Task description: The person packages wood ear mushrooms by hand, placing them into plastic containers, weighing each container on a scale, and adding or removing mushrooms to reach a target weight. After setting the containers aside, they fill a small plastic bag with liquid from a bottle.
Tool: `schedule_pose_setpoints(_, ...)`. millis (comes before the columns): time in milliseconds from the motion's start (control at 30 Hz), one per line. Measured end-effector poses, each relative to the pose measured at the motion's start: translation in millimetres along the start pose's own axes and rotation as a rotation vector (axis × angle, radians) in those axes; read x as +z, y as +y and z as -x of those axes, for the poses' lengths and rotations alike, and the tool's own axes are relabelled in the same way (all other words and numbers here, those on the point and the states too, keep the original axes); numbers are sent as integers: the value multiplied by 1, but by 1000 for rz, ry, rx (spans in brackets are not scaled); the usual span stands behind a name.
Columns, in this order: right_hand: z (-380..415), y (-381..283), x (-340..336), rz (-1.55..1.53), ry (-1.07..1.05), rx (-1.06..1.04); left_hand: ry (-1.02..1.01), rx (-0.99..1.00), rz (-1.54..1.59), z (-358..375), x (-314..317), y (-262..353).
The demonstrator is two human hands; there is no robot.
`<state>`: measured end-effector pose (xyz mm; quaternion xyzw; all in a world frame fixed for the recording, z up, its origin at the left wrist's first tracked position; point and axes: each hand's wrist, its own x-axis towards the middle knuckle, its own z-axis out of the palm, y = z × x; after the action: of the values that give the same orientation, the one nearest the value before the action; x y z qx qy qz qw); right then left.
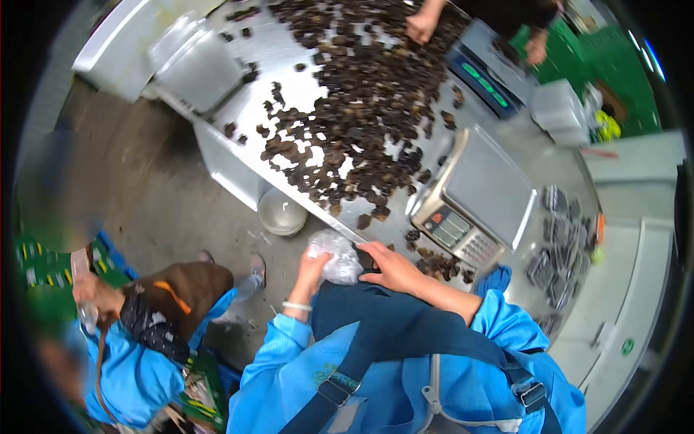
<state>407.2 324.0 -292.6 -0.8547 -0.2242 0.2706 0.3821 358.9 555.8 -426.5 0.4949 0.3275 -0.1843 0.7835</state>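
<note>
My left hand (312, 273) is closed around a crumpled clear plastic bag (337, 258), held close to my apron at the table's front edge. Just to the right, my right hand (394, 270) has its thumb and fingers apart, fingertips right by the side of the bag. Beyond both hands, many dark brown mushroom-like pieces (361, 108) lie heaped over the steel table (249, 155). A platform scale (481, 192) with a keypad stands on the table, forward and right of my right hand, with a few more brown pieces (441, 266) below it.
A second scale (483, 79) with a green display sits farther back, near a co-worker's hand (421, 27). Packed dark bags (560, 249) lie at right. Clear tubs (195, 61) stand at the far left corner. A white bucket (282, 213) is below the edge; another person (137, 362) is at left.
</note>
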Motion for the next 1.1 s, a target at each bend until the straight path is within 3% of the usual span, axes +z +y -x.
schedule_pose_setpoints(100, 8, -1, -3, -101, 65, 8, -372, 38, -377, 40, 55, 43)
schedule_pose_setpoints(200, 35, 30, -11, -122, 292, -2, -649, -179, -168, 50, 87, 74)
schedule_pose_setpoints(233, 54, 37, -17, -260, 326, 131, -740, -220, -190, 38, 82, 75)
schedule_pose_setpoints(267, 78, 60, -4, -482, 425, 237, -745, -118, -323, 32, 90, 83)
schedule_pose_setpoints(333, 136, 79, 4, -1013, 476, 562, -563, 3, -641, 6, 88, 86)
schedule_pose_setpoints(400, 193, 109, 50, -1354, 688, 745, -402, -11, -702, -15, 82, 91)
schedule_pose_setpoints(467, 253, 158, 124, -1360, 828, 1070, -352, -58, -618, -26, 84, 101)
schedule_pose_setpoints(533, 282, 196, 190, -1363, 923, 1409, -329, -11, -725, -26, 99, 116)
schedule_pose_setpoints(600, 265, 189, 193, -1453, 1055, 1493, -335, 2, -723, -29, 110, 122)
schedule_pose_setpoints(700, 246, 270, 256, -1715, 1210, 1064, -396, -10, -801, -33, 125, 126)
schedule_pose_setpoints(767, 222, 303, 259, -664, 1178, 806, -427, 11, -831, -34, 130, 126)
schedule_pose_setpoints(833, 206, 334, 285, -125, 766, 683, -419, 62, -939, -30, 129, 127)
schedule_pose_setpoints(900, 205, 335, 292, -149, 690, 711, -383, 106, -1046, -26, 124, 126)
schedule_pose_setpoints(1067, 232, 337, 305, -458, 768, 694, -443, 133, -1162, -16, 113, 141)
schedule_pose_setpoints(1100, 234, 301, 261, -623, 672, 801, -419, 227, -1250, -19, 104, 147)
